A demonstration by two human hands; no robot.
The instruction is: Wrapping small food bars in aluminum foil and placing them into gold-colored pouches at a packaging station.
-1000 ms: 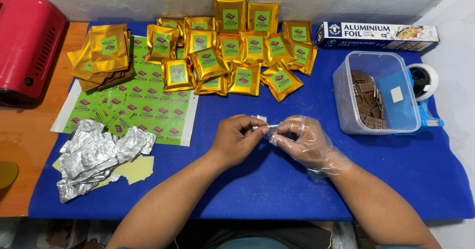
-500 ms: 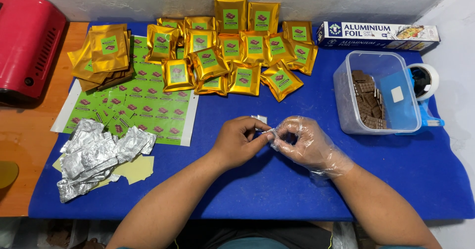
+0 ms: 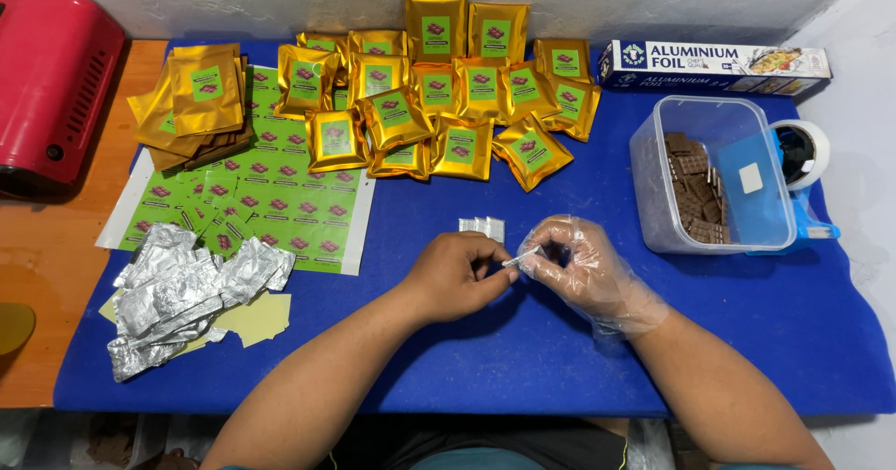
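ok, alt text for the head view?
A bare left hand and a clear-gloved right hand pinch a small foil-wrapped piece over a blue mat. Gold pouches, crumpled foil and a plastic tub of chocolate lie around them.

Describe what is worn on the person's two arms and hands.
The left hand is bare, with no glove, ring or watch in view. The right hand wears a thin, clear, loose plastic glove that crinkles and ends at the wrist. Both forearms are bare; no sleeves reach into view.
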